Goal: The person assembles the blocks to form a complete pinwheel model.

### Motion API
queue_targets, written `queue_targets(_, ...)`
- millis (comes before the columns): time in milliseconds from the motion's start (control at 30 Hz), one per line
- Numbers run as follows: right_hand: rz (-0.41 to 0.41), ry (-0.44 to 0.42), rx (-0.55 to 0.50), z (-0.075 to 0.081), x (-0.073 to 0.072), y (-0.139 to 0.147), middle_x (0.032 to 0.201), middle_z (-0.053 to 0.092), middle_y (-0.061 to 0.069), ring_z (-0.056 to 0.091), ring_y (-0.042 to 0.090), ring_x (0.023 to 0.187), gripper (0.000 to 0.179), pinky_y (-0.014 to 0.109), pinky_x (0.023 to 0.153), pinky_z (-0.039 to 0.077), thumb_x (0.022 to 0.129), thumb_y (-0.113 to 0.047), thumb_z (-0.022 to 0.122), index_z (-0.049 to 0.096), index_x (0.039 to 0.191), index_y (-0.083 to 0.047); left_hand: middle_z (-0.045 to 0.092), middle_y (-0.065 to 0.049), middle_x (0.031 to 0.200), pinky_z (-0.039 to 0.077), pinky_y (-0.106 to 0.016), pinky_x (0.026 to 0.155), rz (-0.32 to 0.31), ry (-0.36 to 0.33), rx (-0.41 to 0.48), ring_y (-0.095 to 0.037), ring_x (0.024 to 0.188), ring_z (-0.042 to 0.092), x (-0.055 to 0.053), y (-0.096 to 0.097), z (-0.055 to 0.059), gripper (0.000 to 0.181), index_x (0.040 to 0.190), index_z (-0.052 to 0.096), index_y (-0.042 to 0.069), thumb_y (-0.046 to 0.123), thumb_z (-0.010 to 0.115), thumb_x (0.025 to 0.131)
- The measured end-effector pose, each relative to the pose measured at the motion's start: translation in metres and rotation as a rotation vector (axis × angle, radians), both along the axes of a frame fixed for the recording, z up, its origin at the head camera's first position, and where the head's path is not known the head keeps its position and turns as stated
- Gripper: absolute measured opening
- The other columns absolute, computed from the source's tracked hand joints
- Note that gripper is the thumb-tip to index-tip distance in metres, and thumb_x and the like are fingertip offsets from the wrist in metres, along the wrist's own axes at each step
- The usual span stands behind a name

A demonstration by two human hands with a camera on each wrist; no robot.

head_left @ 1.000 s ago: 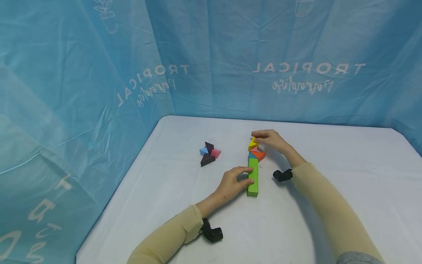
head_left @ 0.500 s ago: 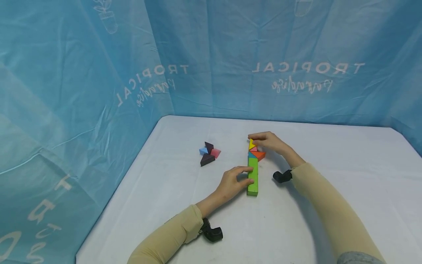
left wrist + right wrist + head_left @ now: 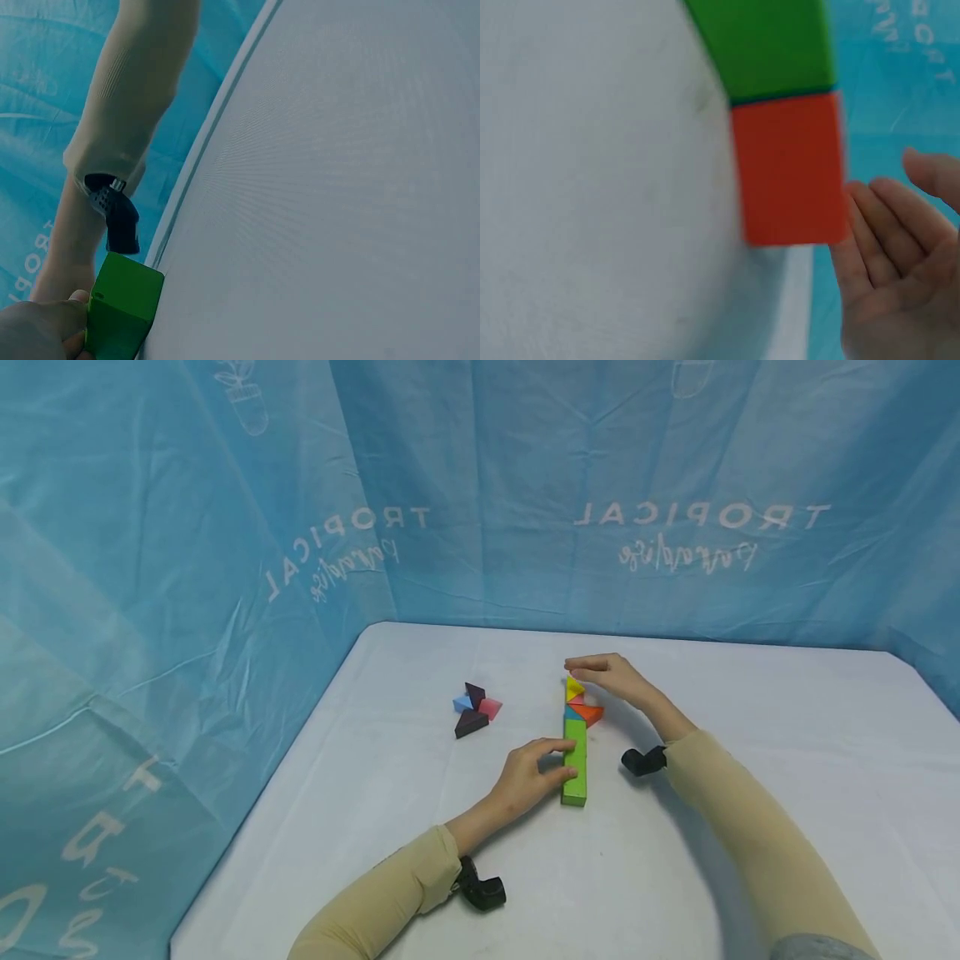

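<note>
My left hand [image 3: 521, 781] holds a long green block [image 3: 574, 789], its thumb and index fingertips on the bar; the left wrist view shows the bar's near end [image 3: 124, 296] beside the fingers. Above the bar in the head view, a blue triangular block [image 3: 572, 712], an orange one [image 3: 589, 714], a pink one [image 3: 577, 700] and a yellow one [image 3: 573, 690] continue the line. My right hand [image 3: 617, 680] is at the yellow block's far end, fingers extended. In the right wrist view its fingers are spread apart from the thumb, beyond the orange block's face [image 3: 791, 172].
Left of the line lies a cluster of two dark blocks [image 3: 472, 722], a light blue block [image 3: 462, 703] and a pink block [image 3: 491, 708]. Everything sits on a white-covered table [image 3: 360, 727]. A blue printed curtain [image 3: 480, 577] hangs behind and at left.
The yellow block has shifted left and turned, lining up with the row. My right hand moved left with it, then slightly off it, uncovering more of it. The left hand has stayed put.
</note>
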State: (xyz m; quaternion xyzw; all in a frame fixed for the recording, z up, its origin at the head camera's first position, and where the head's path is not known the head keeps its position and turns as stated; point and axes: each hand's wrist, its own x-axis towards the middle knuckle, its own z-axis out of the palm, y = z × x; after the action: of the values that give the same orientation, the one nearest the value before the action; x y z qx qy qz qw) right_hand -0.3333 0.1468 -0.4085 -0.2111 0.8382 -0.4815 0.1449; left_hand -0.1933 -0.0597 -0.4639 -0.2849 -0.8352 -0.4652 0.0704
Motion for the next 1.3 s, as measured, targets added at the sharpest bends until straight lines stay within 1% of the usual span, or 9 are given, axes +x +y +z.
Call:
queue_targets(100, -0.044, 0.066, -0.006, 0.000, 0.007, 0.000, 0.134, 0.053, 0.009, 0.046, 0.026, 0.125, 0.050, 0.048, 0.102, 0.035, 0.094, -0.038, 0.057, 0.053, 0.135, -0.010, 0.063, -0.002, 0.119, 0.042, -0.028, 0.096, 0.003, 0.004, -0.006, -0.011, 0.113, 0.055, 0.000, 0.000, -0.001, 0.041, 0.122, 0.062, 0.008, 0.019, 0.073, 0.084)
queue_targets(267, -0.071, 0.133, -0.050, 0.010, 0.043, -0.002, 0.134, 0.053, 0.010, 0.052, 0.026, 0.119, 0.056, 0.044, 0.096, 0.043, 0.090, -0.040, 0.063, 0.052, 0.136, -0.010, 0.064, -0.003, 0.118, 0.043, -0.029, 0.096, 0.010, 0.009, -0.013, -0.012, 0.113, 0.055, 0.000, -0.002, -0.002, 0.041, 0.122, 0.063, 0.008, 0.019, 0.073, 0.084)
queue_targets(433, -0.069, 0.084, -0.122, 0.007, 0.083, -0.001, 0.136, 0.051, 0.010, 0.049, 0.029, 0.122, 0.056, 0.041, 0.095, 0.044, 0.088, -0.033, 0.068, 0.051, 0.136, -0.009, 0.064, -0.003, 0.118, 0.043, -0.029, 0.096, 0.009, -0.005, -0.006, -0.012, 0.113, 0.055, -0.001, -0.005, -0.003, 0.041, 0.122, 0.063, 0.008, 0.021, 0.073, 0.085)
queue_targets(600, -0.082, 0.034, -0.172, -0.007, 0.110, -0.001, 0.138, 0.048, 0.014, 0.045, 0.034, 0.125, 0.055, 0.043, 0.098, 0.041, 0.090, -0.023, 0.067, 0.048, 0.137, -0.003, 0.064, -0.004, 0.117, 0.043, -0.029, 0.095, 0.010, 0.017, -0.001, -0.013, 0.112, 0.056, -0.002, -0.006, -0.003, 0.041, 0.121, 0.063, 0.007, 0.019, 0.073, 0.084)
queue_targets(700, -0.097, 0.031, -0.170, -0.001, 0.127, -0.004, 0.140, 0.046, 0.016, 0.042, 0.037, 0.126, 0.055, 0.046, 0.101, 0.038, 0.090, -0.017, 0.066, 0.046, 0.138, 0.000, 0.064, -0.003, 0.117, 0.043, -0.029, 0.095, 0.014, 0.021, 0.004, -0.013, 0.112, 0.056, -0.003, -0.006, -0.002, 0.040, 0.120, 0.063, 0.007, 0.017, 0.074, 0.083)
queue_targets(833, -0.115, 0.041, -0.145, -0.009, 0.135, -0.004, 0.139, 0.047, 0.013, 0.042, 0.036, 0.127, 0.056, 0.046, 0.100, 0.039, 0.089, -0.020, 0.068, 0.047, 0.137, -0.003, 0.064, -0.003, 0.117, 0.043, -0.030, 0.096, 0.009, 0.014, 0.016, -0.014, 0.112, 0.056, -0.003, -0.005, -0.001, 0.040, 0.121, 0.063, 0.007, 0.016, 0.074, 0.083)
queue_targets(933, -0.132, 0.074, -0.117, -0.024, 0.131, 0.000, 0.138, 0.049, 0.011, 0.044, 0.035, 0.125, 0.055, 0.045, 0.099, 0.040, 0.087, -0.023, 0.070, 0.050, 0.136, -0.006, 0.064, -0.004, 0.117, 0.043, -0.031, 0.096, 0.007, 0.014, 0.026, -0.014, 0.112, 0.056, -0.003, -0.003, -0.002, 0.040, 0.121, 0.063, 0.006, 0.015, 0.073, 0.084)
queue_targets(1200, -0.147, 0.148, -0.031, -0.034, 0.138, 0.001, 0.136, 0.050, 0.013, 0.047, 0.037, 0.122, 0.055, 0.047, 0.097, 0.042, 0.086, -0.019, 0.071, 0.051, 0.135, -0.004, 0.065, -0.005, 0.116, 0.043, -0.031, 0.096, 0.001, 0.024, 0.041, -0.015, 0.112, 0.056, -0.002, 0.002, -0.003, 0.041, 0.120, 0.063, 0.006, 0.016, 0.074, 0.083)
queue_targets(1300, -0.154, 0.174, -0.029, -0.036, 0.140, 0.001, 0.134, 0.052, 0.013, 0.049, 0.037, 0.121, 0.053, 0.046, 0.096, 0.043, 0.086, -0.017, 0.072, 0.052, 0.133, -0.004, 0.064, -0.004, 0.116, 0.043, -0.031, 0.096, -0.004, 0.026, 0.038, -0.014, 0.112, 0.056, -0.002, 0.003, -0.003, 0.040, 0.121, 0.063, 0.005, 0.016, 0.074, 0.083)
